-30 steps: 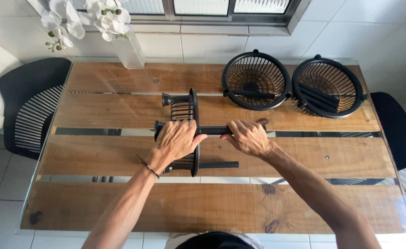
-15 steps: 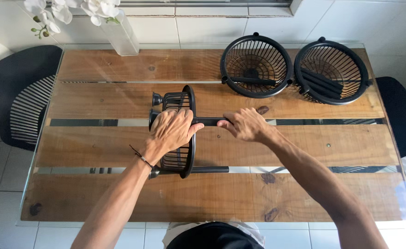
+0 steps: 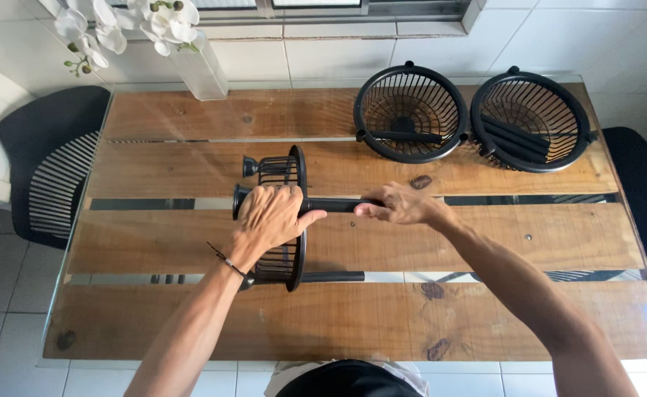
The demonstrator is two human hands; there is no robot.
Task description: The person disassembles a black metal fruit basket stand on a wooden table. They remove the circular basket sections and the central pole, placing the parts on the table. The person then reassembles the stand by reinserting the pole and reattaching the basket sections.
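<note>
Both my hands are on one black wire basket [image 3: 288,220] standing on its side on the wooden table [image 3: 191,323]. My left hand [image 3: 268,217] is closed over its rim, my right hand [image 3: 404,207] pinches the black rod [image 3: 334,205] sticking out rightwards.

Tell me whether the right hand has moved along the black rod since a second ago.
Yes. The right hand slid away from the tipped basket, now pinching the black rod at its end.

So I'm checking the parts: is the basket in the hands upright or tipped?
Tipped on its side: the basket shows its rim edge-on, rods pointing sideways along the table.
</note>
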